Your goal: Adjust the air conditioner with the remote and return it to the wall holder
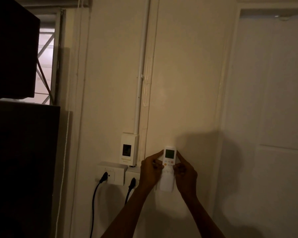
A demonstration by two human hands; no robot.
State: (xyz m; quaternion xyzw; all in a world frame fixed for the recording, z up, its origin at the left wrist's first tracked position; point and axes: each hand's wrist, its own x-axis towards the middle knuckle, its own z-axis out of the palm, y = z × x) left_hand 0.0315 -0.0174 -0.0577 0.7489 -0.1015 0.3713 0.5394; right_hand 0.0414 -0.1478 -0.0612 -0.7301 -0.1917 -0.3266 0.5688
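Two black plugs (104, 176) sit in wall sockets left of a white air conditioner remote (168, 170), upright against the cream wall (187, 83). The left hand (150, 170) and right hand (186, 176) each close a narrow grip on the remote's sides.
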